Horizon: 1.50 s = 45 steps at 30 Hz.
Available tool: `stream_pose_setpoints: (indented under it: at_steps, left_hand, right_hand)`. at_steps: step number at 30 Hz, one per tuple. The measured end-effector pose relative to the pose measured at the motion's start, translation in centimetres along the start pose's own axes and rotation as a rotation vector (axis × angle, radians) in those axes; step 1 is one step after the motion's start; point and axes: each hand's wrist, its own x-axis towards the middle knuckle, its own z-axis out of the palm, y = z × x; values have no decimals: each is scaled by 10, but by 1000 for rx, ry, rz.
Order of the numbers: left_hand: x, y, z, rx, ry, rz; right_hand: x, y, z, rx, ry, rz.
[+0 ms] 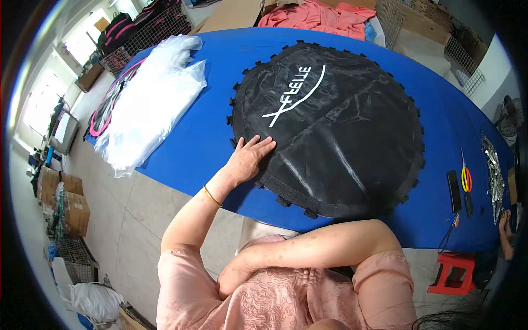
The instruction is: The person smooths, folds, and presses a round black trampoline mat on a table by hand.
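A round black trampoline mat (352,132) lies flat on the blue table (214,49). Small black loops stick out around its rim, and a white logo is printed on its upper left part. My left hand (250,158) rests palm down on the mat's left edge, fingers spread. Across my body, below the table's near edge, lies my right arm; my right hand (235,276) is tucked against my left side. Its fingers are hidden, and it is apart from the mat.
Clear plastic bags (148,99) lie at the table's left, over a pink-edged black item (107,104). To the right are scissors (466,179), a black strip (454,191) and a pile of shiny metal pieces (492,176). A red stool (452,274) stands below.
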Motion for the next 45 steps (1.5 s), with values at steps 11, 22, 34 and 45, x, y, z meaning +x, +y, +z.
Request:
stream_pose_setpoints:
  at_steps: [11, 22, 34, 45]
  left_hand:
    - [3, -5, 2, 57, -21, 10]
    - [2, -1, 3, 64, -3, 8]
    - [3, -5, 9, 52, 33, 46]
    - [18, -13, 33, 73, 150, 88]
  right_hand:
    - [57, 57, 11, 485, -13, -55]
    - [59, 60, 10, 274, -132, -193]
    - [6, -15, -4, 58, -129, -181]
    - [-74, -80, -6, -211, 34, 130]
